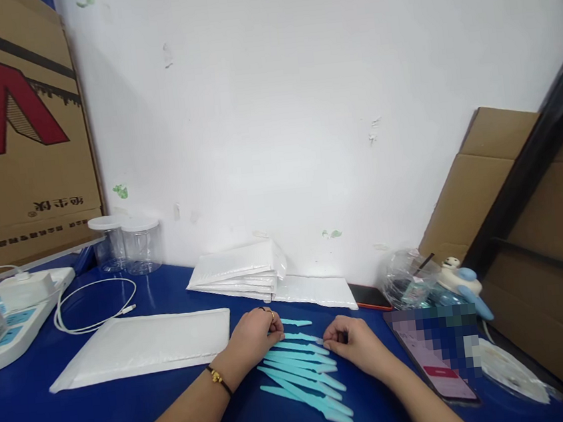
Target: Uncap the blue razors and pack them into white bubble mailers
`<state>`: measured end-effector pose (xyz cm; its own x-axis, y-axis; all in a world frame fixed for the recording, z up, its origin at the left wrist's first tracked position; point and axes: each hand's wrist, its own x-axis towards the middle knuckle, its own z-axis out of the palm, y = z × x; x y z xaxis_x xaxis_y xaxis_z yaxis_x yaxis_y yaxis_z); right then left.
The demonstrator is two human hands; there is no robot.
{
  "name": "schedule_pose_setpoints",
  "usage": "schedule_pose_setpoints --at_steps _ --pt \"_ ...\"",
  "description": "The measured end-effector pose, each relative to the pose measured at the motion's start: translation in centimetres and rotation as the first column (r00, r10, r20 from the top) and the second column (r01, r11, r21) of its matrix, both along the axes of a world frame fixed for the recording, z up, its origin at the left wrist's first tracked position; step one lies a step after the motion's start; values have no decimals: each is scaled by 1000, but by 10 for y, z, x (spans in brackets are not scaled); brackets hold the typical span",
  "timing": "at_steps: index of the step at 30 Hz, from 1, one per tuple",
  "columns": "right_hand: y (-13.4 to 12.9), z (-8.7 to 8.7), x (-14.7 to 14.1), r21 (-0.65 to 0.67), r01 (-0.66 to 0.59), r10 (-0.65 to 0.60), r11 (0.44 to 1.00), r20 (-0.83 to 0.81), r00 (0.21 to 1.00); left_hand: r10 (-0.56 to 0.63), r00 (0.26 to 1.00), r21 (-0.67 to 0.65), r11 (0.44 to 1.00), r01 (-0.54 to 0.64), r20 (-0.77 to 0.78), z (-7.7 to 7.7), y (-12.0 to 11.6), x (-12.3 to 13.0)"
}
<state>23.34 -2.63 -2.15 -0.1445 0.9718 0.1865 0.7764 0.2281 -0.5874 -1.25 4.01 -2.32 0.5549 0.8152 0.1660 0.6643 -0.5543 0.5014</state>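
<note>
Several turquoise eyebrow razors [303,373] lie in a fanned row on the blue table, their pale blade ends to the right. My left hand [257,334], with a ring and a beaded bracelet, has its fingers closed at the left end of an upper eyebrow razor [299,337]. At that razor's pale right end, my right hand [353,341] pinches with thumb and forefinger. Another eyebrow razor [297,322] lies just beyond, partly hidden by my left fingers. A white padded envelope [149,346] lies flat to the left of my left hand.
Stacked white envelopes [237,269] lean against the wall. Two clear lidded jars [141,246], a cable [93,284] and a power strip [32,324] occupy the left. On the right are a phone [444,375], a plastic bag [404,278], a tape roll [512,368] and cardboard [474,177].
</note>
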Motion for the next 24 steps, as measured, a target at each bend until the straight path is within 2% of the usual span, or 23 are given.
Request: schedule_pose_setpoints --at_steps 6,11,14,17,20,24 --pt "2 -1 -12 -42 38 -40 998 -62 997 -23 997 -104 994 30 68 -7 4 5" --pt "6 -3 -16 -25 43 -43 999 -39 998 -31 997 -162 986 42 71 -10 6 5" --pt "7 6 3 65 45 -42 997 -50 998 -7 995 -112 994 18 99 -7 8 2" --pt "4 17 37 166 155 -147 974 -60 987 44 990 25 999 -48 136 -5 12 -4" --pt "0 21 63 125 165 -170 978 32 985 47 991 82 995 -57 123 -6 16 -8" --pt "-1 14 67 39 94 -99 995 159 982 45 997 47 998 -47 59 -9 19 -9"
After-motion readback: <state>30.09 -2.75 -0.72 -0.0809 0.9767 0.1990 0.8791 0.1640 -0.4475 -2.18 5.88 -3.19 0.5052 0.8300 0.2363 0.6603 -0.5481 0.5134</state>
